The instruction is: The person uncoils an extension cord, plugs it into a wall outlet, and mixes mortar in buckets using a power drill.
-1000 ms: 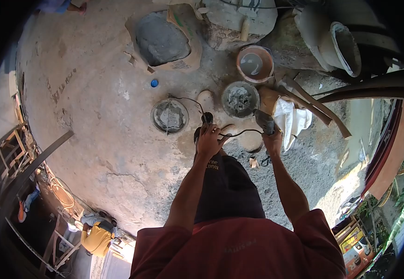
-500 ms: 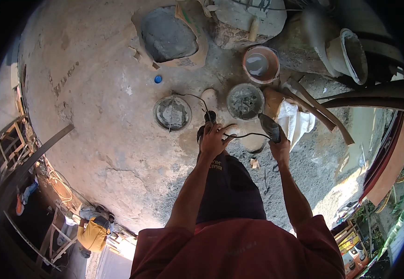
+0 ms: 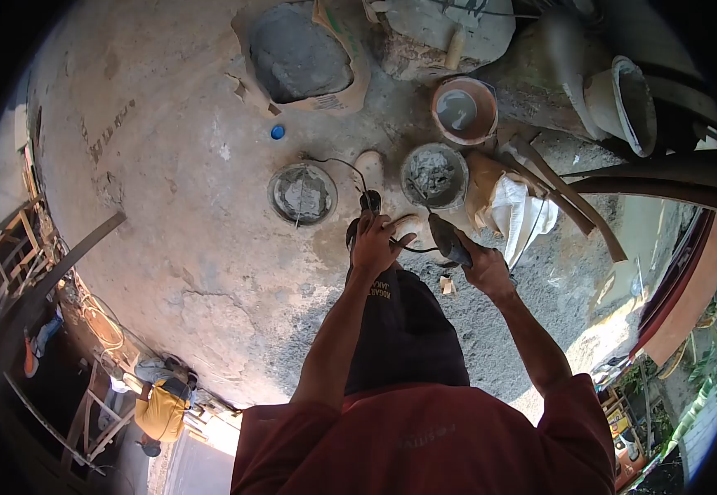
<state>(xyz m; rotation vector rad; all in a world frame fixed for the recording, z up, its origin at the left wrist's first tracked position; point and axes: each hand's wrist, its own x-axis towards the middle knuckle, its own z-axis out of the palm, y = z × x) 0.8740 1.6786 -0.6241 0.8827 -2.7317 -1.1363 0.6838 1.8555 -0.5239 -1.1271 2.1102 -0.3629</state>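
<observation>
My right hand (image 3: 487, 271) is wrapped round a dark, corded power drill (image 3: 451, 241). A thin rod runs from its nose into a round bucket (image 3: 464, 188) holding lumpy grey mortar (image 3: 431, 172). From the drill a black cord (image 3: 421, 249) curves across to my left hand (image 3: 375, 246), whose fingers are closed on it near my knee. Just beyond those fingers is a small black object (image 3: 370, 200), partly hidden, with a dark line leading off to the left. Left of my shoe (image 3: 371, 169), a second bucket (image 3: 335, 198) contains grey mix with a thin rod across it.
An orange-brown bucket (image 3: 489, 124) holds grey liquid. An opened paper sack (image 3: 344, 101) is full of grey powder. Nearby are a blue cap (image 3: 278, 132), a white sack (image 3: 517, 206) and curved boards (image 3: 569, 198). A person in a yellow top (image 3: 162, 410) is at lower left.
My right hand has swung the drill leftward and slightly down, with its nose now toward the mortar bucket. The mortar there looks more heaped and paler. My left hand stays nearly in place.
</observation>
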